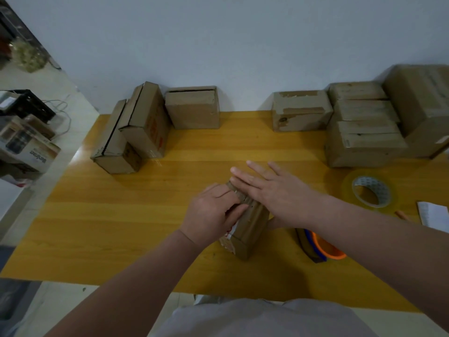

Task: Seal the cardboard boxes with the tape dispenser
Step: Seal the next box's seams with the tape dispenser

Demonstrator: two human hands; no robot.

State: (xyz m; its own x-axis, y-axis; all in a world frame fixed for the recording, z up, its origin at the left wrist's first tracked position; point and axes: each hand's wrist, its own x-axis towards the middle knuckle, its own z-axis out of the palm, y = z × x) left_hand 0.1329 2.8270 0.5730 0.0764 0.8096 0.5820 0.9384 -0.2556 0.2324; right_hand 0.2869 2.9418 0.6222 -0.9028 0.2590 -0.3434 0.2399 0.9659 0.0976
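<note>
Small box: a narrow brown cardboard box [251, 227] stands on the surface near the front edge, just in front of the person. Its corrugated end faces up, and a white label with red print shows on its left face.
Left hand: the left hand [213, 212] grips the box's upper left edge, with the fingers [234, 206] curled over the top.
Right hand: the right hand [274, 190] lies flat on the top of the box, palm down. Its fingers [252, 170] are straight, slightly spread and reach past the far edge.
Tape dispenser: the tape dispenser [320, 246] lies on the surface just right of the box, partly under the right forearm. It has an orange round rim and a dark body.
Tape roll: a clear tape roll [353, 188], glossy with a printed core, lies flat further right, well apart from the box.
Surface: the surface [121, 215] is smooth yellow wood-grain laminate with pale bands.
Left boxes: two long cartons [136, 127] lean together at the back left, with dark seams showing along their flaps.
Middle box: a squat carton [193, 110] stands against the wall.
Right boxes: a taped carton [301, 110] stands beside a stack of flat cartons [364, 135] and one large carton [422, 100].
Paper: a white slip [435, 215] lies at the right edge of the view.
</note>
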